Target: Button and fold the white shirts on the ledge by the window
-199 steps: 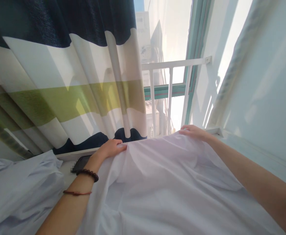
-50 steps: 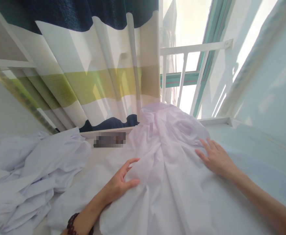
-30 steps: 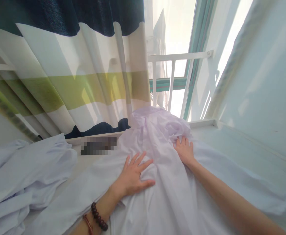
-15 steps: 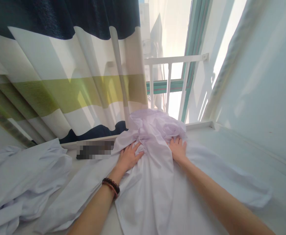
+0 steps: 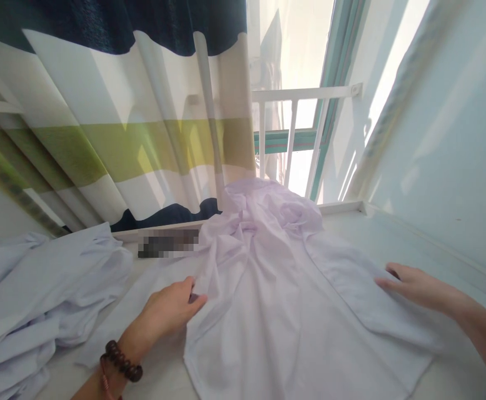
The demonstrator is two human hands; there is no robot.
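A white long garment (image 5: 267, 311), with sleeves spread to both sides and a crumpled top end, lies over the white surface. My left hand (image 5: 171, 305) is at its left edge, over the left sleeve, fingers curled and the thumb apart from the index finger. Dark beads circle that wrist. On the other side, my right hand (image 5: 421, 286) hovers at the outer edge of the right sleeve (image 5: 351, 278), its thumb and index finger apart. Nothing shows gripped in either hand, though the other fingers are partly hidden.
More white cloth (image 5: 55, 289) lies heaped at the left. A blurred-out dark item (image 5: 168, 243) rests by the back edge. Behind stand a striped curtain (image 5: 143, 144), a white railing (image 5: 305, 95) and a window; a pale wall (image 5: 455, 139) rises at the right.
Both hands have left the bunched upper part of the garment, drawing back toward me and apart. The garment's lower part now spreads wider. The view has shifted slightly.
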